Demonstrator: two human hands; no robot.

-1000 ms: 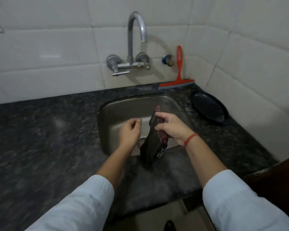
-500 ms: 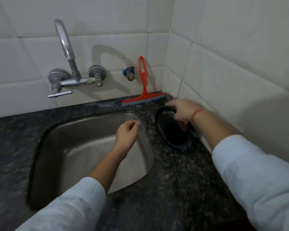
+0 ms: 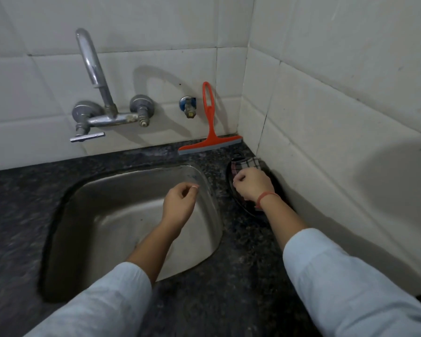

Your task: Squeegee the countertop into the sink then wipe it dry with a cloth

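Observation:
A red squeegee [image 3: 211,139] stands on its blade at the back right and leans against the tiled wall. Dark speckled countertop [image 3: 231,295] surrounds the steel sink [image 3: 122,183]. A checked cloth [image 3: 247,163] lies bunched in a black plate [image 3: 250,211] in the right corner. My right hand [image 3: 253,184] is over that plate with its fingers curled at the cloth's near edge; the hand hides the rest of the cloth. My left hand [image 3: 180,203] hovers over the sink's right side, loosely curled and holding nothing.
A chrome tap [image 3: 95,76] with two valves juts from the back wall above the sink. A small blue-capped valve [image 3: 187,105] sits just left of the squeegee handle. Tiled walls close the back and right sides.
My right hand carried the cloth from above the sink to the black plate in the corner and set it down there. My left hand stayed over the sink.

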